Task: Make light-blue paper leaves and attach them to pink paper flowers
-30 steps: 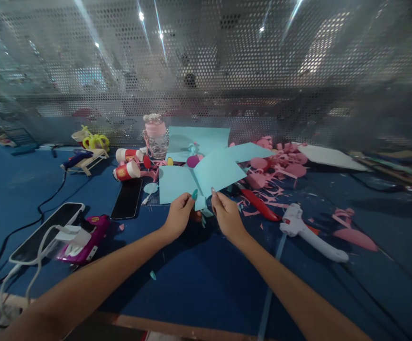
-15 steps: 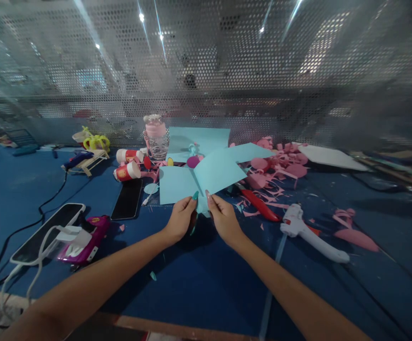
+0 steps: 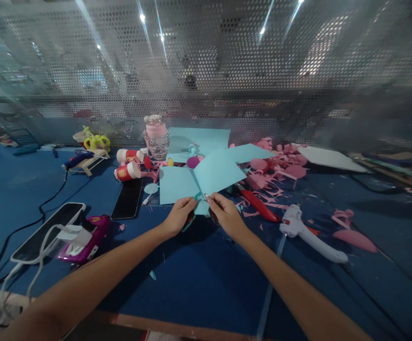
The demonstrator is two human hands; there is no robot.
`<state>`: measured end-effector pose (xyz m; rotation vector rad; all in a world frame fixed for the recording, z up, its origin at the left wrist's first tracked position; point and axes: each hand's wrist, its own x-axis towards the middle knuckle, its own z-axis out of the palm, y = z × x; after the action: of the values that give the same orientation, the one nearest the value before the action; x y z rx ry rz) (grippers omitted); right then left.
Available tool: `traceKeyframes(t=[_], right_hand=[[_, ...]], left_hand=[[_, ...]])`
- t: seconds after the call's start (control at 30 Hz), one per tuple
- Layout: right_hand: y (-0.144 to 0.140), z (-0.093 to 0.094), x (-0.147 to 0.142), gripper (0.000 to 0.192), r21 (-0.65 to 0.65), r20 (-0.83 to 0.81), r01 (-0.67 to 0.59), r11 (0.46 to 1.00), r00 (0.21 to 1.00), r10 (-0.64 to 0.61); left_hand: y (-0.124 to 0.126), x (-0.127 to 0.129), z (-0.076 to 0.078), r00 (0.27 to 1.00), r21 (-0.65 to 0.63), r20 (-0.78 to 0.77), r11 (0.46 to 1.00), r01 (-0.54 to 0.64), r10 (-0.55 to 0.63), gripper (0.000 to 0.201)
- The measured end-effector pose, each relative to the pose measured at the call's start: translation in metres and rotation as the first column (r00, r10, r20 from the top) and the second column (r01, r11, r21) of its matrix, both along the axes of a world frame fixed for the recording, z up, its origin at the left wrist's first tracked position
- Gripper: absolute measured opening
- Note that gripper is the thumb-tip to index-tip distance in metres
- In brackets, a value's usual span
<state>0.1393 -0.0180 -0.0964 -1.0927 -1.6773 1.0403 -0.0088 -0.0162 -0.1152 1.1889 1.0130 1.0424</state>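
Near the middle of the frame the left hand (image 3: 179, 217) and the right hand (image 3: 226, 215) meet over a small light-blue paper piece (image 3: 202, 207). Each hand's grip is closed to a pinch, thumb and fingertips pressed on the piece from its own side, so the piece sits between the two hands just above the blue surface (image 3: 198, 284). Whether it touches the surface cannot be told.

Just behind the hands, toward the upper middle, lie larger light-blue paper sheets (image 3: 206, 173), overlapping one another. To their right spreads a heap of pink paper scraps (image 3: 280, 166), and a red-handled tool (image 3: 260, 204) lies just right of the right hand. Further right, a white glue gun (image 3: 310, 234) rests on the surface, with a pink cut-out (image 3: 355, 237) beyond it.

To the left of the sheets stands a clear bottle with a pink lid (image 3: 156, 137), with two red and white paper cups (image 3: 127, 163) lying on their sides beside it. A dark phone (image 3: 127, 199) lies flat below the cups. At the lower left a second phone (image 3: 47, 232) lies beside a magenta device (image 3: 85, 239) with white cable on it. A perforated metal screen (image 3: 206, 71) fills the upper frame.
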Motion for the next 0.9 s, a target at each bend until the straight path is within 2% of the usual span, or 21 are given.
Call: traceKeyframes(t=[0.07, 0.13, 0.23, 0.3, 0.37, 0.43, 0.53, 0.63, 0.9], right_hand=[[0.001, 0.000, 0.000, 0.036, -0.047, -0.033, 0.011, 0.999, 0.999, -0.013], [0.002, 0.000, -0.001, 0.038, -0.102, -0.086, 0.026, 0.994, 0.996, -0.035], [0.003, 0.000, -0.004, 0.039, -0.196, -0.173, 0.013, 0.981, 0.984, -0.047], [0.002, 0.000, -0.006, 0.038, -0.255, -0.229, -0.003, 0.967, 0.972, -0.058], [0.001, -0.001, -0.008, 0.038, -0.271, -0.262, 0.004, 0.962, 0.962, -0.078], [-0.001, -0.003, -0.010, 0.038, -0.220, -0.252, 0.028, 0.975, 0.964, -0.085], [-0.006, -0.006, -0.012, 0.040, -0.109, -0.192, 0.054, 0.993, 0.979, -0.074], [-0.008, -0.007, -0.013, 0.040, -0.064, -0.158, 0.058, 0.996, 0.985, -0.068], [-0.007, -0.008, -0.009, 0.038, 0.038, -0.020, 0.058, 0.998, 0.998, -0.057]], left_hand=[[0.000, -0.003, 0.001, 0.999, 0.041, -0.026, 0.999, -0.021, 0.022, 0.047], [0.000, -0.008, 0.002, 0.991, 0.191, -0.132, 0.982, -0.006, 0.032, 0.045], [0.000, -0.015, 0.003, 0.929, 0.463, -0.361, 0.880, 0.107, 0.078, 0.034], [-0.001, -0.016, 0.003, 0.882, 0.534, -0.460, 0.826, 0.182, 0.103, 0.030], [-0.003, -0.015, 0.003, 0.854, 0.540, -0.507, 0.814, 0.212, 0.114, 0.029], [-0.004, -0.013, 0.002, 0.844, 0.530, -0.520, 0.825, 0.197, 0.133, 0.030], [-0.005, -0.010, 0.000, 0.858, 0.515, -0.486, 0.848, 0.128, 0.165, 0.032], [-0.005, -0.009, -0.003, 0.883, 0.492, -0.437, 0.867, 0.075, 0.171, 0.034], [-0.004, -0.009, -0.004, 0.904, 0.465, -0.393, 0.884, 0.038, 0.168, 0.035]])
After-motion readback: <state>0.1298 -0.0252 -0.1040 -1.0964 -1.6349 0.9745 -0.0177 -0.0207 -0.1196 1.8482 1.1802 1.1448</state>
